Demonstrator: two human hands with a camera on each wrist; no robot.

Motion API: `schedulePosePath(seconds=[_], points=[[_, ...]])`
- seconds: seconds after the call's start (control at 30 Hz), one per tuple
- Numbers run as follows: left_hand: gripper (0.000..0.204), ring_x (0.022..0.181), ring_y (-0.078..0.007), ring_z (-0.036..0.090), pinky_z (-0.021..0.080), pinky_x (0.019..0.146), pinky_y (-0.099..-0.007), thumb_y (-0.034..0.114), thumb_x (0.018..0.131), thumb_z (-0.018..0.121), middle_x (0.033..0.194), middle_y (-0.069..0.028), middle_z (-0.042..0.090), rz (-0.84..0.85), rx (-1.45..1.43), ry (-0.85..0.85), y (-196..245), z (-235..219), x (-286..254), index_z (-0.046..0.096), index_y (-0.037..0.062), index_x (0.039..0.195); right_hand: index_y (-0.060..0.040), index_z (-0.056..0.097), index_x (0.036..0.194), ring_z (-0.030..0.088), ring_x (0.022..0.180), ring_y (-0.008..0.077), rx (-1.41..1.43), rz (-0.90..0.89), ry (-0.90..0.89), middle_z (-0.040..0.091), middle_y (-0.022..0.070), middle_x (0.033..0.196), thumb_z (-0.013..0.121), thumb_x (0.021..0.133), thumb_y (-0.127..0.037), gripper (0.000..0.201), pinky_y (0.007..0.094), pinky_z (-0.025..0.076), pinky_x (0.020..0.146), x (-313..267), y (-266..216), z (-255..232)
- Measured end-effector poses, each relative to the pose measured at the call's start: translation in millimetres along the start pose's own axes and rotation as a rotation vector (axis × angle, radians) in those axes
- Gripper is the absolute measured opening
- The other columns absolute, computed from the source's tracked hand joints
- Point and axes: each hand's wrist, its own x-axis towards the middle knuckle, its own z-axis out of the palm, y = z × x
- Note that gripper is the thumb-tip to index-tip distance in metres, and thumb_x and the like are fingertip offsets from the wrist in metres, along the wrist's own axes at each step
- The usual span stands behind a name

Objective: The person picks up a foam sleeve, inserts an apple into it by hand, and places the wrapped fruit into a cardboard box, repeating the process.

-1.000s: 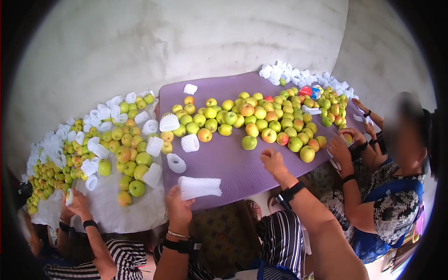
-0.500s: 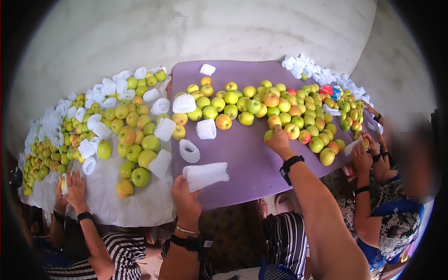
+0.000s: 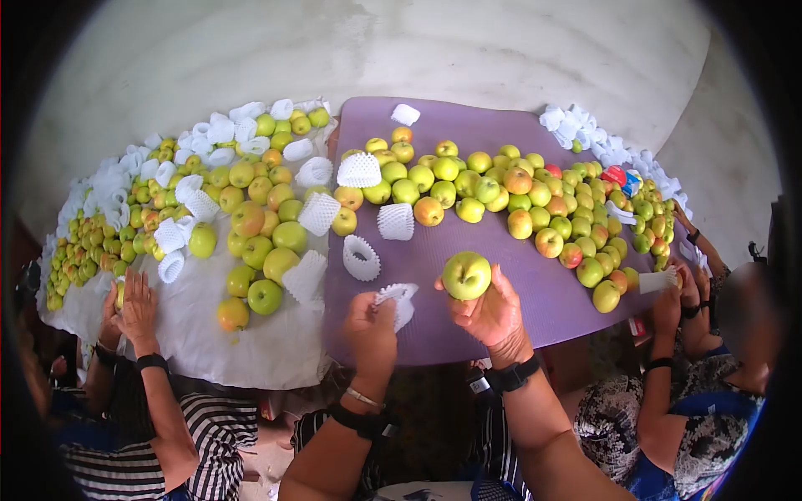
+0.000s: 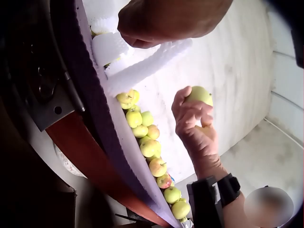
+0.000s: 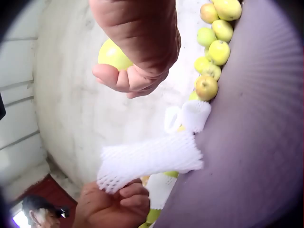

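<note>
My right hand (image 3: 494,316) grips a yellow-green apple (image 3: 466,275) above the near part of the purple mat, its stem end facing up. In the right wrist view the same apple (image 5: 114,55) shows past the curled fingers. To its left, my left hand (image 3: 372,332) pinches a white foam net sleeve (image 3: 399,304). The right wrist view shows this sleeve (image 5: 151,159) as an open-ended mesh tube lying across the fingers. Apple and sleeve are held apart, side by side. A loose foam net (image 3: 362,258) lies on the mat just beyond my left hand.
The purple mat (image 3: 468,330) bears a long row of apples (image 3: 535,196). On the left, a pale cloth (image 3: 200,334) holds more apples and foam nets. People work at both sides; one person's hands (image 3: 134,309) are at the left. A wall (image 3: 501,50) stands behind.
My right hand reached to the apples on the mat, took one and brought it back near my left hand. My left hand kept the foam net and turned it. The view shifted rightward.
</note>
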Motion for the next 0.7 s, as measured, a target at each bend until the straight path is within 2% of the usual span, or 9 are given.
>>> schedulePosePath(seconds=[0.03,0.07,0.13,0.27,0.33,0.43,0.57,0.63,0.7], points=[[0.007,0.072,-0.0059,0.053,0.046,0.065,-0.0225,0.005,0.086,0.056,0.084,-0.0014,0.058,0.012,0.038,-0.008,-0.2,2.0,0.2,0.054,0.0014,0.092,-0.004,0.043,0.123,0.053,0.067,0.0191,-0.023,-0.022,0.021,0.056,0.0228,0.108,0.053,0.085,-0.045,0.057,0.0275,0.045,0.056,0.2,2.4,1.0],[0.006,0.069,-0.0055,0.053,0.046,0.06,-0.0212,0.005,0.086,0.056,0.083,-0.0012,0.058,0.052,0.062,-0.002,-3.2,4.1,2.6,0.054,0.0027,0.091,-0.0032,0.041,0.125,0.053,0.07,0.0202,-0.031,-0.026,0.014,0.053,0.0238,0.111,0.056,0.083,-0.043,0.059,0.0273,0.046,0.056,0.9,3.6,-1.4],[0.01,0.068,-0.0061,0.052,0.045,0.059,-0.0221,0.004,0.083,0.058,0.08,-0.0016,0.056,-0.006,0.116,-0.011,-4.2,4.9,3.4,0.052,0.0014,0.091,-0.0017,0.038,0.128,0.055,0.075,0.0222,-0.041,-0.038,0.008,0.048,0.0258,0.117,0.061,0.08,-0.039,0.065,0.027,0.047,0.055,-0.1,5.7,-7.8],[0.008,0.064,-0.0053,0.053,0.045,0.05,-0.0194,0.006,0.085,0.058,0.08,-0.0015,0.058,-0.094,0.134,-0.048,6.3,11.3,1.6,0.052,0.0046,0.09,0.0022,0.039,0.125,0.058,0.088,0.0305,-0.095,-0.065,-0.02,0.053,0.0211,0.113,0.064,0.078,-0.023,0.059,0.0341,0.052,0.07,1.8,5.4,-17.6],[0.008,0.064,-0.0063,0.055,0.048,0.051,-0.0208,0.006,0.085,0.057,0.081,-0.0018,0.058,-0.09,0.084,-0.055,4.2,15.1,3.2,0.052,0.0043,0.091,0.004,0.039,0.125,0.058,0.095,0.0351,-0.205,-0.11,-0.016,0.052,0.0207,0.114,0.065,0.075,-0.014,0.059,0.0371,0.054,0.077,-0.7,5.0,-12.8],[0.008,0.066,-0.0079,0.056,0.05,0.053,-0.0227,0.006,0.086,0.056,0.082,-0.0028,0.059,-0.111,0.04,-0.064,-2.4,17.3,5.6,0.052,0.0039,0.092,0.0044,0.039,0.124,0.058,0.098,0.0364,-0.256,-0.109,0.019,0.053,0.0206,0.113,0.065,0.072,-0.007,0.058,0.0388,0.054,0.081,-7.4,5.3,-8.6],[0.01,0.067,-0.0093,0.057,0.05,0.053,-0.0238,0.004,0.085,0.057,0.084,-0.0044,0.06,-0.153,-0.111,-0.05,-2.0,21.7,8.5,0.052,0.0034,0.093,0.0044,0.04,0.124,0.06,0.096,0.0349,-0.202,-0.12,0.072,0.054,0.0204,0.111,0.064,0.071,-0.007,0.06,0.0377,0.054,0.079,-11.7,1.8,-16.6],[0.01,0.066,-0.009,0.057,0.05,0.053,-0.0241,0.003,0.085,0.056,0.083,-0.0045,0.06,-0.126,-0.088,-0.039,1.6,23.9,9.8,0.052,0.0031,0.093,0.0046,0.039,0.125,0.06,0.094,0.0333,-0.155,-0.132,0.136,0.054,0.0201,0.11,0.065,0.07,-0.007,0.062,0.0354,0.055,0.076,-13.6,-0.7,-22.4],[0.01,0.066,-0.008,0.056,0.049,0.054,-0.0236,0.003,0.084,0.057,0.081,-0.0036,0.059,-0.077,-0.001,-0.034,-0.6,22.5,10.8,0.053,0.0029,0.092,0.0039,0.04,0.125,0.061,0.092,0.0303,-0.053,-0.072,-0.031,0.055,0.0194,0.11,0.067,0.067,-0.008,0.065,0.0322,0.054,0.071,-18.1,-1.8,-19.8]])
